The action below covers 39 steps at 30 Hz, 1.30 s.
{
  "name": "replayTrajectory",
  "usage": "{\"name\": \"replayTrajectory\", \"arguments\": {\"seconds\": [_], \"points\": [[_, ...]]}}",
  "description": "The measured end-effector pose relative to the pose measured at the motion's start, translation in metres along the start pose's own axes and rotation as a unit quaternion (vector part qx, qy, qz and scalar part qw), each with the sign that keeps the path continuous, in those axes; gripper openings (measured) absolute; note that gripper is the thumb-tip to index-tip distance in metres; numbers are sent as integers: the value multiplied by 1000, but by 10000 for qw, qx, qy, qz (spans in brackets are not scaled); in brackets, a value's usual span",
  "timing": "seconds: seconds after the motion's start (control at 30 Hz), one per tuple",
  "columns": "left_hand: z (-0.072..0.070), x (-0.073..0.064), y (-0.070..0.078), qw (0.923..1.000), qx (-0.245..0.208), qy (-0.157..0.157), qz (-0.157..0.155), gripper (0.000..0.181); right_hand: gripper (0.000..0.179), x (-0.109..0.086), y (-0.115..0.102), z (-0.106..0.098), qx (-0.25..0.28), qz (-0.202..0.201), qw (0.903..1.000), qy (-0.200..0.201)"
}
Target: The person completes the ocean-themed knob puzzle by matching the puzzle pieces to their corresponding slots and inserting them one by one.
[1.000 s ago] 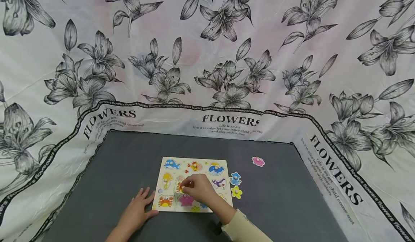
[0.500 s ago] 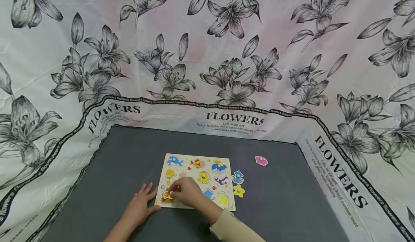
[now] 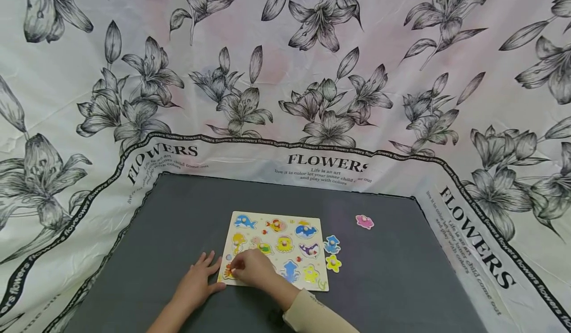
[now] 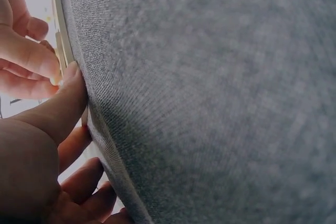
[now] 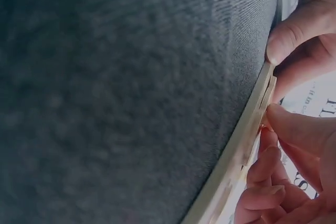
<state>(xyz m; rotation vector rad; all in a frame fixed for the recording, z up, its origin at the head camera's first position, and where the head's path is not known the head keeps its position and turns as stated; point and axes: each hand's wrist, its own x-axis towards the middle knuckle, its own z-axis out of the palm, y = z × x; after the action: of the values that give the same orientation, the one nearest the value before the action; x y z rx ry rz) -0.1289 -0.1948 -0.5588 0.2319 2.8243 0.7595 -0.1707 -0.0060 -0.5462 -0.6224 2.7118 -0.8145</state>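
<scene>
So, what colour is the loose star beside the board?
The loose star is yellow, best seen in the head view.

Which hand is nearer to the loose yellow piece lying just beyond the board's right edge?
Right. The right hand is left of the yellow piece, over the near left part of the board; the left hand is farther left, at the board's left edge.

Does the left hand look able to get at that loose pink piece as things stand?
Probably not easily: the left hand is at the left of the puzzle board, the pink piece lies beyond its right edge, and the right hand is in between.
</scene>
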Motion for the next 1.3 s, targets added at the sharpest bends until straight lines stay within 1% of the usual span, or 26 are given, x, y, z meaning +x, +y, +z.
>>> {"name": "replayTrajectory", "arguments": {"seconds": [0.13,0.37,0.5,0.63,0.77,0.87,0.93,1.1,1.3], "points": [[4,0,3,10000,-40,18,29,75,5,-4,0,-3,-157,154,9997,-86],[4,3,7,9999,-34,113,84,75,5,-4,3,-11,-438,42,9990,-120],[2,4,9,9998,-22,142,145,75,5,-2,3,-11,-469,88,9988,-121],[0,4,9,9998,-2,137,149,75,6,-1,3,-10,-481,-31,9988,-91],[-1,2,7,9999,-11,87,84,76,13,-4,4,-13,-240,-47,9997,-62],[-1,-1,5,9999,-60,80,33,76,17,-10,8,-21,42,6,10000,58],[-1,-2,4,9999,-93,80,-6,76,17,-14,11,-30,185,25,9996,208],[-1,-1,4,10000,-43,84,-2,77,15,-25,24,-52,274,18,9981,543],[1,-1,3,10000,-31,-10,-30,79,16,-36,41,-70,510,57,9962,708]]}}
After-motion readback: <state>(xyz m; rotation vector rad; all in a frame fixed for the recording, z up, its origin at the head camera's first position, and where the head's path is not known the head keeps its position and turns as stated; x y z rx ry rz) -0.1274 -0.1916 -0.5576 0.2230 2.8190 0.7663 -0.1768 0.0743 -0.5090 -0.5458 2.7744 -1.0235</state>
